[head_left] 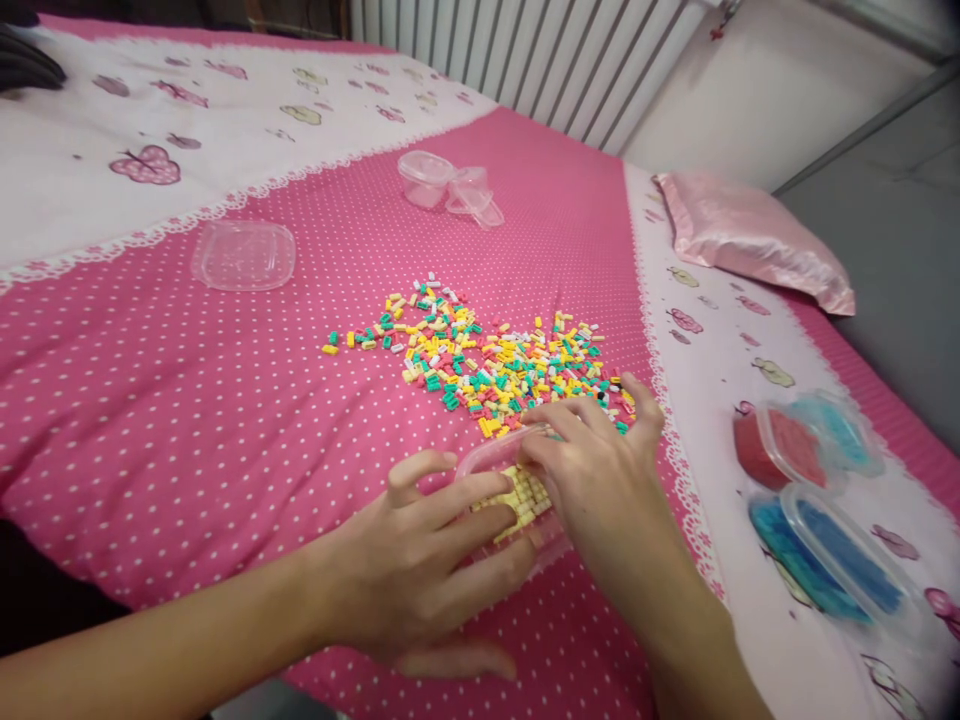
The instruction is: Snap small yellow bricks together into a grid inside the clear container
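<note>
A clear plastic container (480, 462) rests on the pink bedspread in front of me, with pale yellow toy bricks (531, 497) inside it. My left hand (442, 560) reaches over its near left side, fingers apart and fingertips above the pale bricks. At the right rim, my right hand (600, 455) has its thumb and index finger bent together over the box; what lies between them, if anything, is hidden. Just beyond the container spreads a loose pile of small toy bricks (487, 360) in yellow, green, pink and white.
A clear lid (244, 255) lies at left. Small clear tubs (425, 180) stand at the back. On the right are a tub of red material (784, 445) and a tub of blue material (847, 555). A pink pillow (750, 240) lies near the wall.
</note>
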A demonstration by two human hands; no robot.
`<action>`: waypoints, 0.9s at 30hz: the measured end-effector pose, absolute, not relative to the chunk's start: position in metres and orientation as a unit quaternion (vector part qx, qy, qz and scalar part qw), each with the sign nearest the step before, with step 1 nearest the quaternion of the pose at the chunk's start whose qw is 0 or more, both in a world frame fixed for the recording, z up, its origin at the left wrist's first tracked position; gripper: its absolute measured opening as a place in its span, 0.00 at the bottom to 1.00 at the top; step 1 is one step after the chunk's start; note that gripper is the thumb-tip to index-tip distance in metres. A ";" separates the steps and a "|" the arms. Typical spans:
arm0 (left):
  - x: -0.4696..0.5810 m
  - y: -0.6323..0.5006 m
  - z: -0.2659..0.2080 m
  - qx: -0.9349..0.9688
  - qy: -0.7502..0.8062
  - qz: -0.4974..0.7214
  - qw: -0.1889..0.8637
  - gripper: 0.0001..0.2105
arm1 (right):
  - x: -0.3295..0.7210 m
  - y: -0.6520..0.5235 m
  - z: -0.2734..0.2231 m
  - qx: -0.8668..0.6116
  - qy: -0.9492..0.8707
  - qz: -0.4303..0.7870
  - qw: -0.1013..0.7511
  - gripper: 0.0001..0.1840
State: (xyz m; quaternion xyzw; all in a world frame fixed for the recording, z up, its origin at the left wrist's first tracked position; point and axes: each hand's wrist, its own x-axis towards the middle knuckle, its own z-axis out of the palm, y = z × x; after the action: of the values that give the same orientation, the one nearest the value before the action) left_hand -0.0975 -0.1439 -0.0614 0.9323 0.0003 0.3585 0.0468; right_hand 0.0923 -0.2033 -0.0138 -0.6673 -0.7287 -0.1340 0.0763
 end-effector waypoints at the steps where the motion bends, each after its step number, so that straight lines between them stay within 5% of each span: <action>1: -0.097 -0.144 -0.062 0.931 0.001 0.361 0.049 0.25 | 0.092 -0.203 -0.014 -0.667 -0.730 -0.132 0.075 0.09; 27: -0.095 -0.143 -0.062 0.928 -0.012 0.366 0.063 0.23 | 0.092 -0.193 -0.020 -0.698 -0.711 -0.077 0.048 0.05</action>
State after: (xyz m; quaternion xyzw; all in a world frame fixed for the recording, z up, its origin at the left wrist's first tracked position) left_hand -0.0954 -0.1430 -0.0622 0.9285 -0.0119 0.3658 0.0626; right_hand 0.0922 -0.1925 -0.0196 -0.6977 -0.7107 -0.0768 0.0477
